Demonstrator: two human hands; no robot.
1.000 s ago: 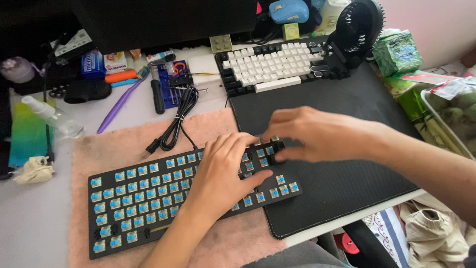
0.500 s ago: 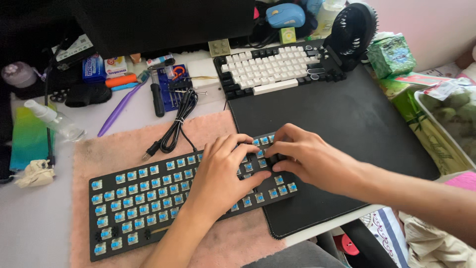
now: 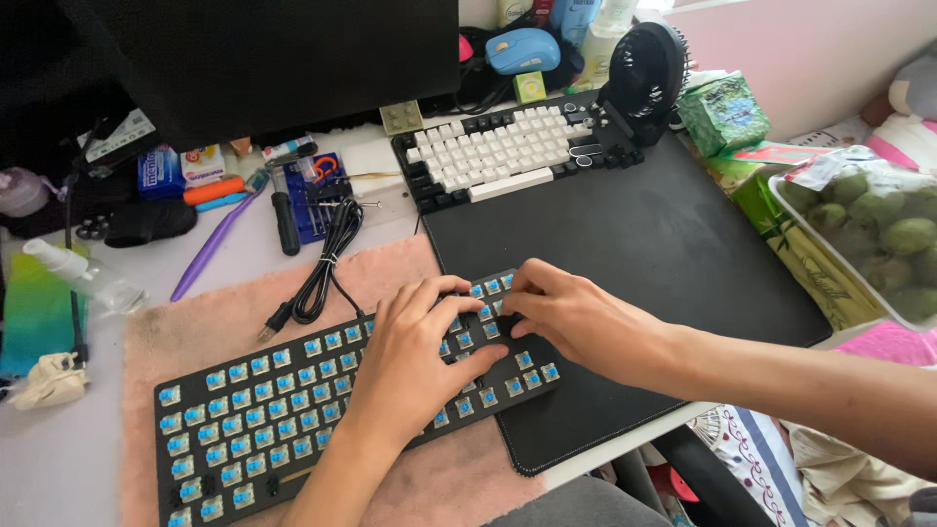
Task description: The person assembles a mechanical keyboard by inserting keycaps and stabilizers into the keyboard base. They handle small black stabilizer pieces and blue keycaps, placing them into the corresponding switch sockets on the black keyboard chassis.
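On the far left of my desk (image 3: 59, 468) lies a clear spray bottle (image 3: 83, 276), and next to it a purple toothbrush (image 3: 210, 249). A pink towel (image 3: 224, 317) holds a black keyboard (image 3: 244, 420) with bare blue switches and no caps. A black cable (image 3: 327, 259) is bundled just above it. My left hand (image 3: 415, 351) lies flat on the keyboard's right part, fingers spread and pressing down, holding nothing. My right hand (image 3: 576, 317) touches the keyboard's top right corner, fingers bent close together on the switches. I cannot tell if they pinch anything. A black mat (image 3: 664, 244) lies under that end. A white keyboard (image 3: 498, 151) sits behind, then a small black fan (image 3: 644, 73). A bag of green fruit (image 3: 869, 220) is far right.
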